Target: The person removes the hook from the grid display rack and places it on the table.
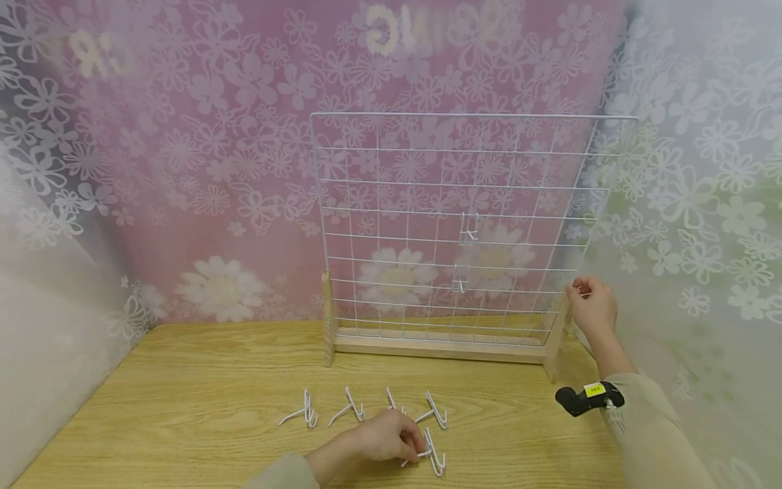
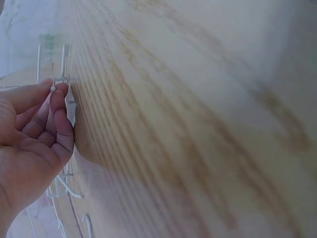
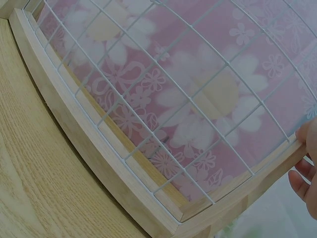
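In the head view my left hand (image 1: 387, 438) is low over the front of the table. Its thumb and fingertips pinch the prong of a white wire hook (image 1: 435, 458), and the left wrist view shows the prong's tip (image 2: 53, 89) between them. My right hand (image 1: 594, 307) grips the right side of a white wire grid rack (image 1: 421, 183), at the top of its wooden side post (image 1: 557, 339). The right wrist view catches only part of this hand (image 3: 309, 168) at the right edge. Two white hooks hang on the grid, an upper one (image 1: 469, 234) and a lower one (image 1: 459, 282).
Several more white hooks lie in a row on the wooden table (image 1: 214, 387), the leftmost hook (image 1: 307, 411) standing apart from my left hand. Behind the rack hangs a pink flowered curtain (image 1: 183, 170). A pale flowered sheet (image 1: 702, 238) borders the right side.
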Demonstrator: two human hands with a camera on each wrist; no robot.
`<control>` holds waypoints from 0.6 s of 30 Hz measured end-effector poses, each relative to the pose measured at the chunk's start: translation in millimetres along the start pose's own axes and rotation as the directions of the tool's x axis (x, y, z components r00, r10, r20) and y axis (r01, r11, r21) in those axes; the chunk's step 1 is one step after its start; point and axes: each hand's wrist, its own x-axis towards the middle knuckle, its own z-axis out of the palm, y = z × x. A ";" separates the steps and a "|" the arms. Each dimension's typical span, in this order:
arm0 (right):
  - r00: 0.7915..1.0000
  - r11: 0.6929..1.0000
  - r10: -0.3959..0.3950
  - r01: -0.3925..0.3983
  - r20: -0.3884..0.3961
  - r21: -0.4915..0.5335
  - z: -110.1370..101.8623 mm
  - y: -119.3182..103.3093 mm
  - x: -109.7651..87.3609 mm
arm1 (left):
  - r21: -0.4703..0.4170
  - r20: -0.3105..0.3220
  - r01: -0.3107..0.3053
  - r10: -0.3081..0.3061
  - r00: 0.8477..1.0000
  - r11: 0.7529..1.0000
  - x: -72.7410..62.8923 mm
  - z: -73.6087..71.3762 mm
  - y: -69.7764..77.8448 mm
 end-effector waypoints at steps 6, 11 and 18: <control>1.000 1.000 0.003 -0.003 0.010 0.000 -0.4 -0.1 -0.1 | 0.026 -0.014 -0.005 0.005 1.000 1.000 -0.3 1.1 0.3; 1.000 1.000 0.005 -0.005 0.014 0.006 -0.2 0.8 -0.6 | 0.043 -0.012 -0.014 0.014 1.000 0.999 1.0 1.1 -1.8; 1.000 1.000 0.011 -0.012 0.007 0.021 0.2 0.7 -1.5 | 0.060 -0.015 -0.034 0.035 0.999 0.998 0.4 -0.6 -3.8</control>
